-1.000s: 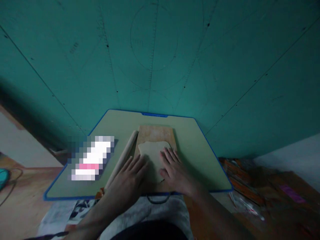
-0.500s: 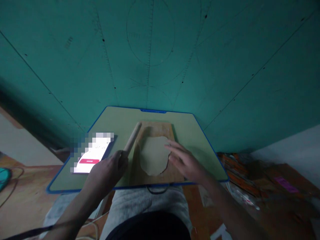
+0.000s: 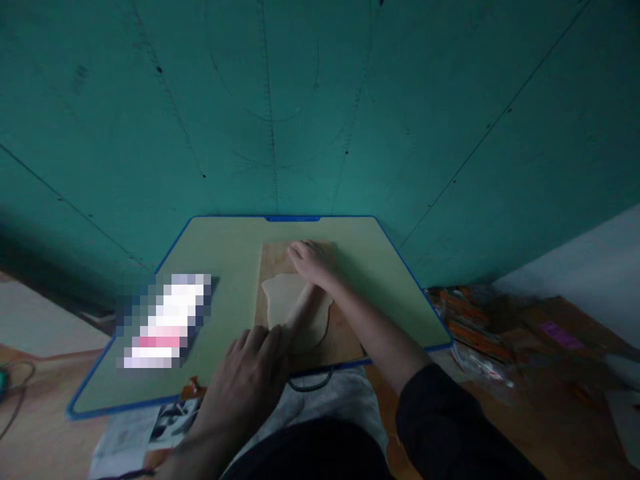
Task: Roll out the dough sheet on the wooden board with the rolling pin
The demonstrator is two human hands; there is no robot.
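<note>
A flat sheet of pale dough (image 3: 283,297) with an uneven outline lies on a wooden board (image 3: 275,252). Across it, slanting from near left to far right, rests a wooden rolling pin (image 3: 299,316). My left hand (image 3: 255,363) is closed around the pin's near end, by the board's front left edge. At the far end, my right hand (image 3: 311,260) is wrapped over the pin above the upper part of the board. Both ends of the pin are hidden under my hands, and my right forearm passes over the board's right side.
The board sits on a small pale table (image 3: 230,247) with a blue rim. A blurred-out device with a bright screen (image 3: 167,320) is at its left. A green wall (image 3: 320,133) rises behind. Wrapped bundles (image 3: 473,330) and cardboard (image 3: 540,327) lie on the floor at right.
My right hand has left the dough's right edge and taken hold of the pin's far end. The pin has moved from the board's left side onto the dough. The view has shifted slightly.
</note>
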